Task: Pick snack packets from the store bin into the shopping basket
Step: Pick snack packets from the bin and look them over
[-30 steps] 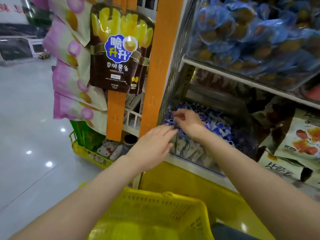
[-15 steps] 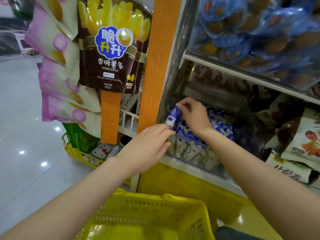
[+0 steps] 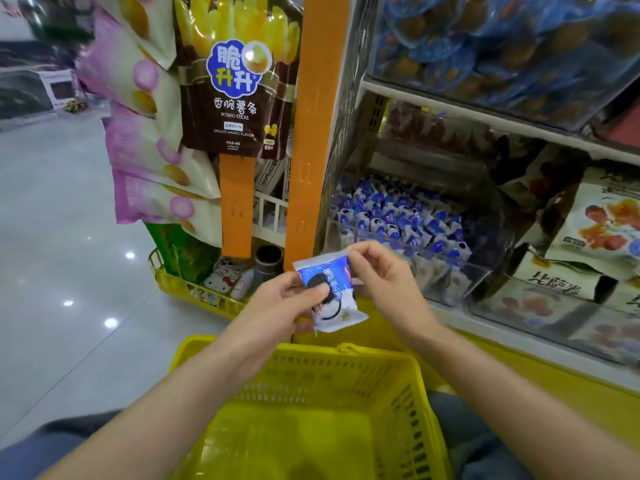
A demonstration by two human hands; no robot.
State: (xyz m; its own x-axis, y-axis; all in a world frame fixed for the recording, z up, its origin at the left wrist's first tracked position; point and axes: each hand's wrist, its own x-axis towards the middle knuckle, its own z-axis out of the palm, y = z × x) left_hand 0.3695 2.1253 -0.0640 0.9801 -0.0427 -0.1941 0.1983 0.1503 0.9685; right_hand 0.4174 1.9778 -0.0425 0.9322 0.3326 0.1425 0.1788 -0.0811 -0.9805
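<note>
A blue and white snack packet (image 3: 334, 291) with a dark cookie picture is held in front of the shelf, above the far rim of the yellow shopping basket (image 3: 412, 403). My right hand (image 3: 384, 282) pinches its top right corner. My left hand (image 3: 277, 313) grips its left side, thumb across the front. Behind them, the clear store bin (image 3: 446, 278) on the lower shelf holds several more blue and white packets (image 3: 398, 216). The basket's floor looks bare in the part I can see.
An orange shelf post (image 3: 311, 133) rises left of the bin. Hanging chip bags (image 3: 235, 81) and pink bags (image 3: 138, 133) are further left. A low yellow basket (image 3: 194, 289) stands on the floor. Other snack bags (image 3: 599, 230) fill the shelf at right.
My right hand has lifted one packet out of the bin and brought it down toward me. My left hand has left the bin's edge and taken hold of the packet's left side.
</note>
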